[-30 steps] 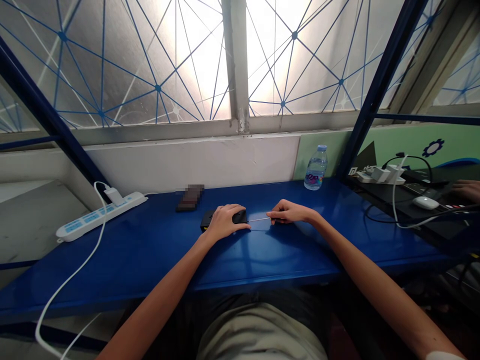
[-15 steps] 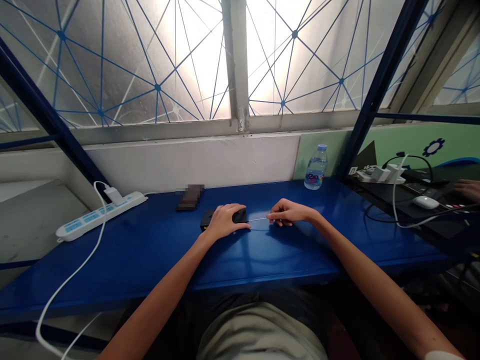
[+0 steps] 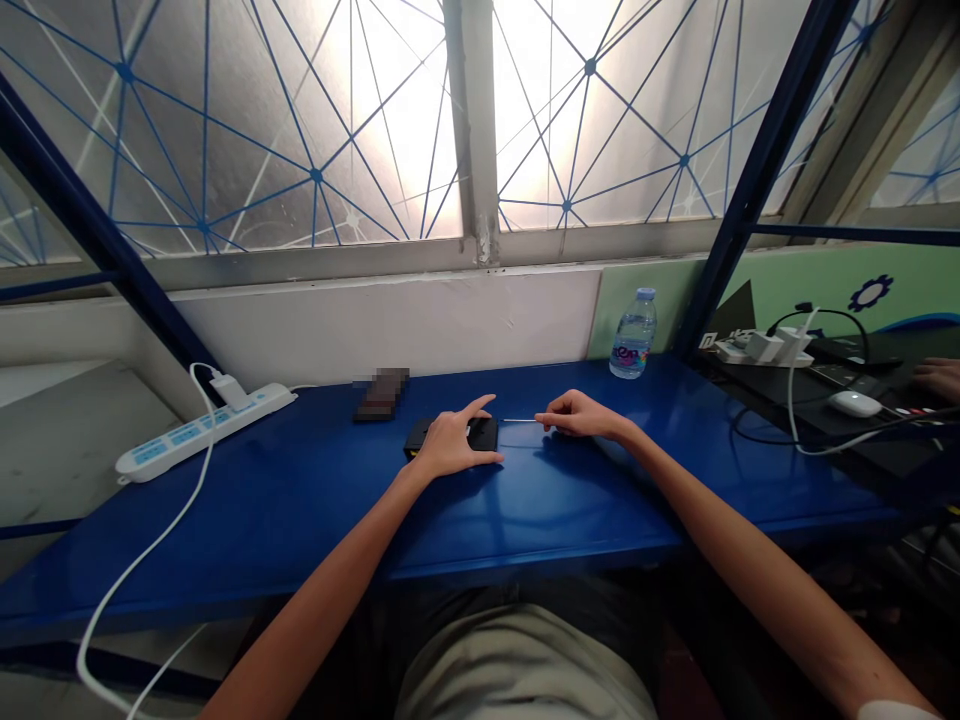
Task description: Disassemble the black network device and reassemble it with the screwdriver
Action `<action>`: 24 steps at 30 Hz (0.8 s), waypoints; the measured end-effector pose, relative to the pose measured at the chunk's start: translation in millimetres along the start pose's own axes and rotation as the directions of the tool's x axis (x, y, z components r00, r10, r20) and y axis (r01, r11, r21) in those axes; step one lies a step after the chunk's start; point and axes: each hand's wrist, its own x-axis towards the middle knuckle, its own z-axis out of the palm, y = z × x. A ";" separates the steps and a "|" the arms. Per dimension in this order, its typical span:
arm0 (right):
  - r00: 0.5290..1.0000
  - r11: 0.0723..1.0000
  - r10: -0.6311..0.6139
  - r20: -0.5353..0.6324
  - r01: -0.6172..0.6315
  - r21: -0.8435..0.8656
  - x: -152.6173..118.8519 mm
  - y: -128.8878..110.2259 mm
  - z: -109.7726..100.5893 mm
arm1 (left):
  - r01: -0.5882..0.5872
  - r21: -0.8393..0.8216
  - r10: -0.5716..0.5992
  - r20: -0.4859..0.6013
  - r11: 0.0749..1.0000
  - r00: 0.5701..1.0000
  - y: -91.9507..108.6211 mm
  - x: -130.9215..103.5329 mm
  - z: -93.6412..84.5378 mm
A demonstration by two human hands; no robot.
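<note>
The right hand (image 3: pixel 576 414) pinches a thin rod (image 3: pixel 519 420) between its fingertips, pointing at the right end of a black box (image 3: pixel 482 434). The left hand (image 3: pixel 450 440), thumb and fingers spread, rests over that box on the blue table (image 3: pixel 480 520). Beyond stand a bottle (image 3: pixel 632 338) and, leftward, a power strip (image 3: pixel 202 432).

blue tabletop (image 3: pixel 315 530), black box (image 3: pixel 486 434), white power strip (image 3: pixel 169 448) with light-blue panels, blue-lined frosted window (image 3: pixel 262 130)
</note>
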 end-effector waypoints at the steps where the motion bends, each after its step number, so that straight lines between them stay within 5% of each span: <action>1: 1.000 1.000 -0.004 0.003 0.004 -0.015 1.0 0.8 1.1 | 0.000 -0.001 0.000 0.002 1.000 1.000 0.0 -0.1 0.0; 24: 0.999 0.994 -0.041 -0.006 0.040 -0.106 4.3 3.3 4.6 | -0.004 0.025 0.004 0.023 1.000 1.000 0.8 -0.3 0.7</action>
